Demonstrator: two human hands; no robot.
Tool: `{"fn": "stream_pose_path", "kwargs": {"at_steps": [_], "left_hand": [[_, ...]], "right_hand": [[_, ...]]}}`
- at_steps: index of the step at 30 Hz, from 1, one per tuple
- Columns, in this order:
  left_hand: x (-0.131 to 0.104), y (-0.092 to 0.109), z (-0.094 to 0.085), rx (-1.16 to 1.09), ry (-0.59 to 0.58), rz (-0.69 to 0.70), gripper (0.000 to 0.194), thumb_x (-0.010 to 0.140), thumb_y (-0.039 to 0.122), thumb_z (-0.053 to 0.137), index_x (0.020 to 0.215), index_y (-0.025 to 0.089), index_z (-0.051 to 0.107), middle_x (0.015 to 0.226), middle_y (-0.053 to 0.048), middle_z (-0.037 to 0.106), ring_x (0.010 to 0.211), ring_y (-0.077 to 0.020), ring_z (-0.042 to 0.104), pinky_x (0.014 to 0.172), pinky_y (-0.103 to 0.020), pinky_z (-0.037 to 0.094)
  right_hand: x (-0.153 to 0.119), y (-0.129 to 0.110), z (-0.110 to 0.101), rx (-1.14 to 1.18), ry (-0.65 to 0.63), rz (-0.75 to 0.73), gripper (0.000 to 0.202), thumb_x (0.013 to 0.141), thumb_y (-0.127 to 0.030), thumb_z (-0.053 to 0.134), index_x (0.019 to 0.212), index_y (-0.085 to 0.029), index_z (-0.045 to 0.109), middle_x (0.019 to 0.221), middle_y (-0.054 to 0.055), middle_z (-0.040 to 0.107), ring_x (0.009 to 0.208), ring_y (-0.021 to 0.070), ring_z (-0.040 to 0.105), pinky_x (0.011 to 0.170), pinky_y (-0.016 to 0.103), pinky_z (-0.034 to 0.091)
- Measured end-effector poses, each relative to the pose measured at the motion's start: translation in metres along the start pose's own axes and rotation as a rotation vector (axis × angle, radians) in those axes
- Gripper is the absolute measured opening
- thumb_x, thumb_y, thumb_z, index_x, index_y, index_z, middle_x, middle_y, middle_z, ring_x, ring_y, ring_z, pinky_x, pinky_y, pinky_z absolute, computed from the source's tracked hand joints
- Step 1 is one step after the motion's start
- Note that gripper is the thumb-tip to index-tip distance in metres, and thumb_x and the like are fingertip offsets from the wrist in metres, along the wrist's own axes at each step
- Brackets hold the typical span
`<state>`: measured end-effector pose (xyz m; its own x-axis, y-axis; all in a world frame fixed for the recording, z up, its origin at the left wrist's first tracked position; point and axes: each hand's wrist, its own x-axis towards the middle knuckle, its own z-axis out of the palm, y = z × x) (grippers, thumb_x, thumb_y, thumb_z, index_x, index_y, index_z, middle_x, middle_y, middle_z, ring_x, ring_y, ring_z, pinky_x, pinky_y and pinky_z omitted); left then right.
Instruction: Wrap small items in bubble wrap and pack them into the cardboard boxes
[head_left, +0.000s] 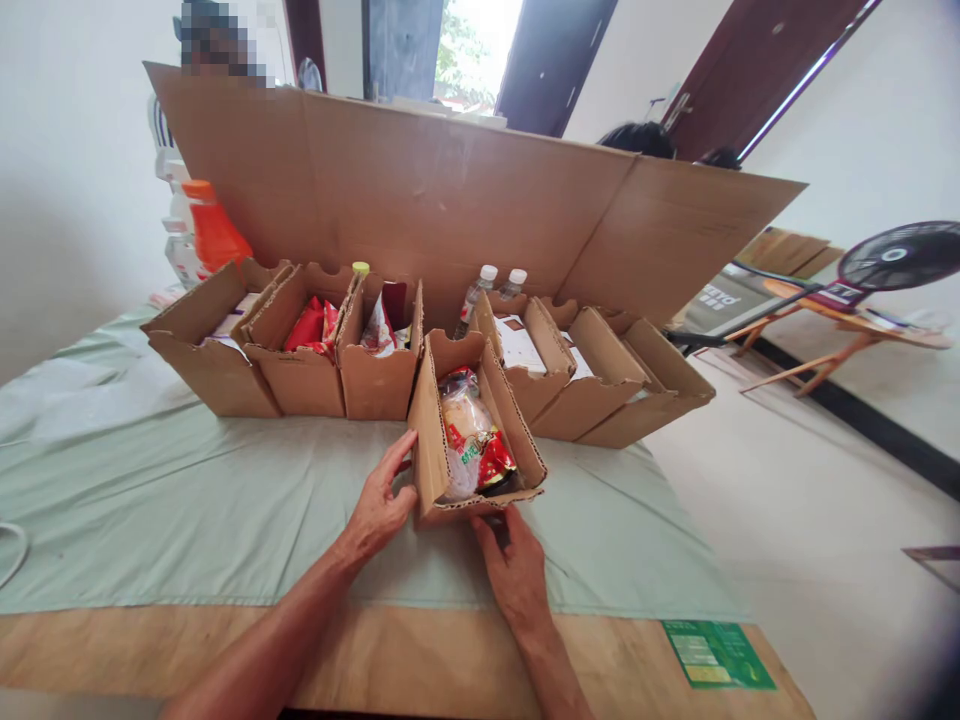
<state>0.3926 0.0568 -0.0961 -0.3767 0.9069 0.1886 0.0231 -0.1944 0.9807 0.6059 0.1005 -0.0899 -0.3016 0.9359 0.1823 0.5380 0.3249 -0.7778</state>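
A cardboard box [427, 490] with an open top stands forward of a row of similar boxes, its far end in a gap of the row. Clear and red food packets [469, 430] lie inside it. My left hand [379, 505] grips the box's left side, with the fingers along the wall and the thumb near the front corner. At the lower front edge, my right hand [517, 565] holds the box, some of its fingertips hidden beneath or behind the cardboard.
More cardboard boxes [311, 385] with packets and papers flank it. Behind them rises a tall cardboard panel [450, 190]. Clear bottles [472, 295] and an orange bottle [214, 225] stand near the panel. A pale green cloth [247, 510] covers the wooden table [420, 650]. A fan [892, 255] is at right.
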Motion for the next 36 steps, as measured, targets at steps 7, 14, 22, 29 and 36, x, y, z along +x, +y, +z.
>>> {"fn": "stream_pose_path", "kwargs": {"at_steps": [7, 14, 22, 29, 36], "left_hand": [[-0.001, 0.004, 0.004, -0.019, 0.186, -0.251, 0.058, 0.081, 0.039, 0.063, 0.133, 0.015, 0.059, 0.134, -0.017, 0.065, 0.126, -0.0293, 0.06, 0.108, -0.044, 0.047], [0.002, -0.003, -0.005, -0.021, 0.263, -0.304, 0.062, 0.079, 0.042, 0.066, 0.133, 0.014, 0.057, 0.134, -0.02, 0.063, 0.129, -0.0309, 0.059, 0.107, -0.045, 0.046], [0.002, -0.011, -0.005, -0.058, 0.244, -0.329, 0.056, 0.079, 0.039, 0.067, 0.13, 0.016, 0.06, 0.13, -0.017, 0.067, 0.126, -0.0281, 0.061, 0.106, -0.042, 0.046], [0.004, -0.018, -0.007, -0.056, 0.247, -0.31, 0.051, 0.08, 0.036, 0.066, 0.127, 0.016, 0.061, 0.126, -0.015, 0.069, 0.122, -0.0264, 0.063, 0.106, -0.042, 0.046], [0.005, -0.021, -0.006, -0.051, 0.246, -0.314, 0.05, 0.079, 0.035, 0.067, 0.126, 0.016, 0.061, 0.126, -0.015, 0.068, 0.121, -0.0262, 0.063, 0.107, -0.042, 0.046]], "right_hand": [[0.071, -0.017, 0.008, -0.207, -0.016, 0.096, 0.027, 0.087, -0.045, 0.056, 0.078, -0.024, 0.069, 0.078, 0.007, 0.076, 0.074, 0.0246, 0.071, 0.067, 0.032, 0.049], [0.088, -0.036, 0.029, -0.113, -0.148, -0.052, 0.025, 0.091, -0.038, 0.055, 0.083, -0.023, 0.073, 0.078, 0.006, 0.076, 0.075, 0.0219, 0.071, 0.067, 0.03, 0.049], [0.104, -0.038, 0.05, 0.051, -0.222, -0.194, 0.061, 0.085, -0.03, 0.058, 0.146, -0.023, 0.053, 0.141, 0.012, 0.063, 0.117, 0.0241, 0.065, 0.088, 0.036, 0.055], [0.121, -0.029, 0.062, 0.056, -0.217, -0.174, 0.064, 0.085, -0.027, 0.056, 0.149, -0.023, 0.049, 0.144, 0.012, 0.06, 0.111, 0.0233, 0.068, 0.091, 0.039, 0.055], [0.088, -0.018, 0.067, 0.021, -0.195, -0.196, 0.036, 0.085, -0.027, 0.057, 0.117, -0.02, 0.071, 0.133, 0.014, 0.068, 0.122, 0.0273, 0.063, 0.103, 0.045, 0.049]]}}
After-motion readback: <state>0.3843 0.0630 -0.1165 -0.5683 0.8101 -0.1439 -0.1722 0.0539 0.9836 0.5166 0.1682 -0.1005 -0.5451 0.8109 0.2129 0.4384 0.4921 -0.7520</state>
